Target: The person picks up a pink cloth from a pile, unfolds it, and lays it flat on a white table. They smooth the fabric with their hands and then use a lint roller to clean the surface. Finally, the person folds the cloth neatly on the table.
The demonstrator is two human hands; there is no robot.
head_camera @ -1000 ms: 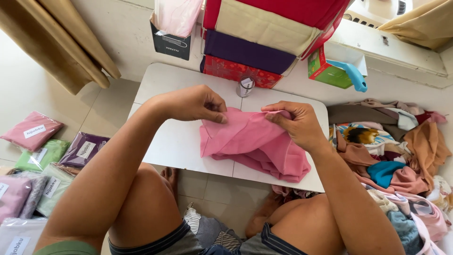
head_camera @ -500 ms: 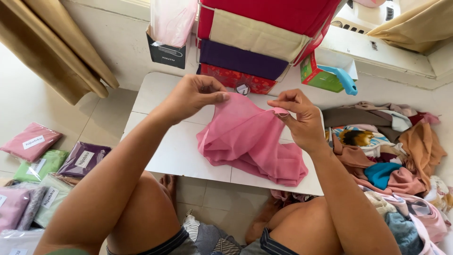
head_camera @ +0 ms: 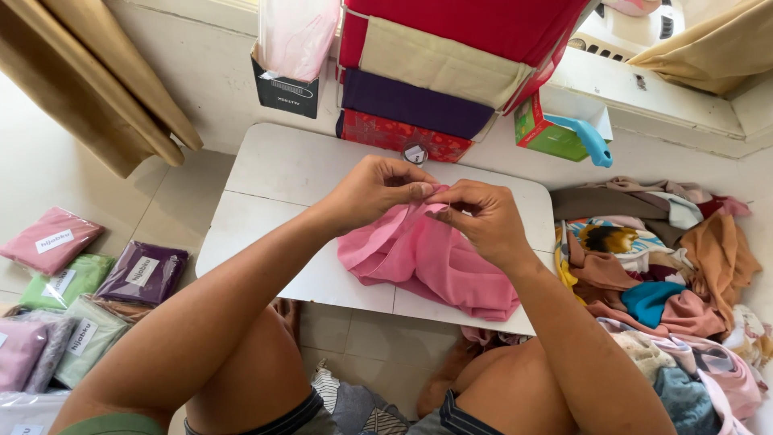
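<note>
Both hands meet at the far edge of a pink cloth (head_camera: pixel 431 262) lying crumpled on the white worktop (head_camera: pixel 278 181). The left hand (head_camera: pixel 374 192) pinches that edge between thumb and fingertips, and the right hand (head_camera: pixel 479 217) pinches it just beside, the two nearly touching — each closed tight on a small fold of fabric. The rest of the cloth spreads toward the near side and to the right, its long axis running from the hands down to the worktop's near right corner, where it hangs slightly over the edge. Both hands are equally close to the held edge; the bulk of the cloth lies under and near the right forearm. Farther off stand stacked fabric boxes (head_camera: pixel 439 76); packed cloths in clear bags (head_camera: pixel 97 286) lie on the floor at left, and a loose heap of clothes (head_camera: pixel 660 266) at right.
</note>
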